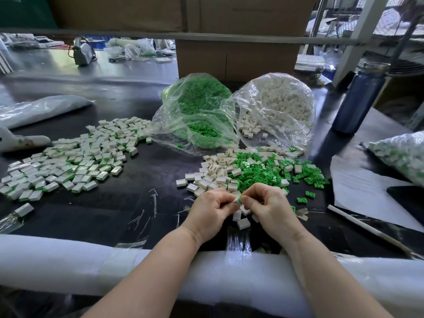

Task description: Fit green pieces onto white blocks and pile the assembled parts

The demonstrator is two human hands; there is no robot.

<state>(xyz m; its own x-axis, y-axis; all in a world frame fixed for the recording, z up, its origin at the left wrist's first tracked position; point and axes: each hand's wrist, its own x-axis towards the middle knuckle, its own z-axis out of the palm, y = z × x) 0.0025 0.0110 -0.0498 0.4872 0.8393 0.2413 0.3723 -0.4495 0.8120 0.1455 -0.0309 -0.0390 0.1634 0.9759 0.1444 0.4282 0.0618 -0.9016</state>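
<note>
- The left hand (212, 206) and right hand (267, 203) meet fingertip to fingertip, both curled and pinching one small green piece (240, 199) against a white block (235, 200) between them.
- Just beyond the hands lies the loose heap of white blocks (213, 174) and green pieces (263, 171).
- Left of that heap spreads the pile of assembled parts (75, 157).
- Behind the heap stand the clear bag of green pieces (197, 106) and the clear bag of white blocks (277, 104).
- Right of the heap stands a blue bottle (360, 99).
</note>
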